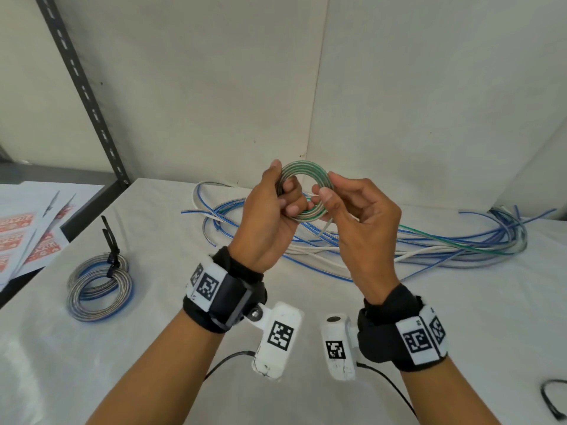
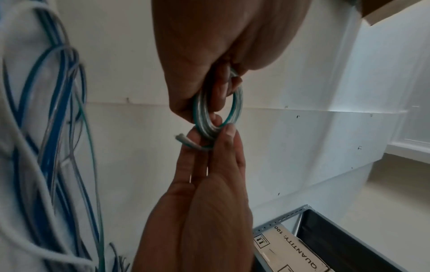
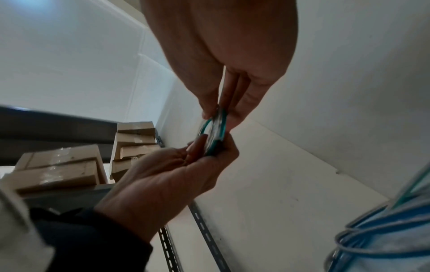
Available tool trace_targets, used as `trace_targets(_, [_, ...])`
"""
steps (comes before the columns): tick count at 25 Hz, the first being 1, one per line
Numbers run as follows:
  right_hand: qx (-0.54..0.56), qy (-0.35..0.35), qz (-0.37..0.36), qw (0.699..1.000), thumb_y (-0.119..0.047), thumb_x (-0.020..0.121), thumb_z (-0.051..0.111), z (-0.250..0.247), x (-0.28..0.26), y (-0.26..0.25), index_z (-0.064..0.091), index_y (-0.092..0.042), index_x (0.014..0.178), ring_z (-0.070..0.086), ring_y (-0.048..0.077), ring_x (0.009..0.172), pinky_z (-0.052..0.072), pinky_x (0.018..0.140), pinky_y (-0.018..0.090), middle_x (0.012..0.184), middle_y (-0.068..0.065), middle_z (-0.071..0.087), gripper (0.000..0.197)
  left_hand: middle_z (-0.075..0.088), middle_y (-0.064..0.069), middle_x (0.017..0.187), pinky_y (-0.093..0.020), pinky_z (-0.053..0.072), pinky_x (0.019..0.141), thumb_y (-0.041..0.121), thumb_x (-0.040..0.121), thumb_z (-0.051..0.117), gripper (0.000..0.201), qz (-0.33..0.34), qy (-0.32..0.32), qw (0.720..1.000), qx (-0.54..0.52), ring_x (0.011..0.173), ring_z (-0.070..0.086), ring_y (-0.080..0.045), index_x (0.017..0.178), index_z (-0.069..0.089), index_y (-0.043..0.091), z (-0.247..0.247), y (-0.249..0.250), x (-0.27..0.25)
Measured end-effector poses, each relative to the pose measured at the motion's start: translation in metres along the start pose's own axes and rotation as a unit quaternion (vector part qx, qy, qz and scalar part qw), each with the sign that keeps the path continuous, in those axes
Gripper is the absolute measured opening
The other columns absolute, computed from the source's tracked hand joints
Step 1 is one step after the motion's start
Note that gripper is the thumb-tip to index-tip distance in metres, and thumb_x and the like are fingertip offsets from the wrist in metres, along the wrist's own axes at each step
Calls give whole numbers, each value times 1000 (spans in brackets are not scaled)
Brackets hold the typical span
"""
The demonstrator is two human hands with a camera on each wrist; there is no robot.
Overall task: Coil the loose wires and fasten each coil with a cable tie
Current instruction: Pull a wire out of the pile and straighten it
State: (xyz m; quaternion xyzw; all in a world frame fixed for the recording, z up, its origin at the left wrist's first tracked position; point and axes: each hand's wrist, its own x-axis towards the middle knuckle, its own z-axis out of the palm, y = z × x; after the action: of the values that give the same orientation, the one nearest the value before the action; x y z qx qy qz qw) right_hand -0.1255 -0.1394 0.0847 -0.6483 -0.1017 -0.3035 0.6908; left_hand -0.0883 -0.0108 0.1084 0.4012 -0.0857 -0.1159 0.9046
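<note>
I hold a small green-and-clear wire coil (image 1: 302,167) upright above the table with both hands. My left hand (image 1: 283,179) grips its left side, thumb on the outside and fingers curled through the ring. On the right rim my right hand (image 1: 328,187) pinches the strands between thumb and forefinger. The short free wire end (image 1: 326,227) sticks out below that pinch. The left wrist view shows the coil (image 2: 202,114) and the cut wire end (image 2: 184,140) beside the right hand's fingertips (image 2: 229,131). From the right wrist the coil (image 3: 220,127) is seen edge-on between both hands. No cable tie is on it.
Two finished blue-striped coils (image 1: 101,286) with black cable ties (image 1: 109,240) lie at the left. A pile of loose blue, white and green wires (image 1: 399,240) spreads behind my hands. A black tie (image 1: 552,400) lies at the lower right. Printed sheets (image 1: 27,234) and a shelf upright (image 1: 82,87) stand left.
</note>
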Motion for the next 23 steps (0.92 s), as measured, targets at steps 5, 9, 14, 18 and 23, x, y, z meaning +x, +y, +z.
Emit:
trace_targets(5, [-102,-123,-19,987,-4,94,68,-29,16,-12,75,-16,106,74,14,85,58,77,29,92,-1,78,18,32,-9,51,-37,43,72,32,108,30,52,-54,-73,962,257,47,43,-21,69,53,5,-8,4,2])
trace_targets(9, [-165,-163,-34,972,-8,96,67,-37,19,-16,76,-16,110,73,13,82,58,76,29,96,-3,78,18,25,-8,62,-34,38,71,35,109,35,47,-24,-76,941,329,50,29,-15,70,44,12,-5,0,-3])
trace_targets(14, [-59,-46,-15,997,-8,95,69,-22,13,-14,66,-8,100,76,20,83,60,68,30,88,5,79,6,20,5,55,-27,42,66,34,110,30,46,-17,-44,988,145,46,24,-12,68,38,16,-2,6,0])
trace_targets(18, [-3,-18,11,1000,-7,95,68,-4,1,-8,66,-3,105,77,25,91,63,73,36,97,11,78,11,22,7,52,-28,39,70,35,109,31,46,-21,-25,998,52,45,25,-10,69,38,16,-6,6,2])
trace_targets(23, [35,23,13,999,-7,93,70,5,-7,-3,65,-6,99,76,27,91,63,75,40,95,13,78,9,23,7,50,-27,39,68,34,109,30,46,-13,-19,1000,-10,45,25,-9,68,37,15,-4,0,2])
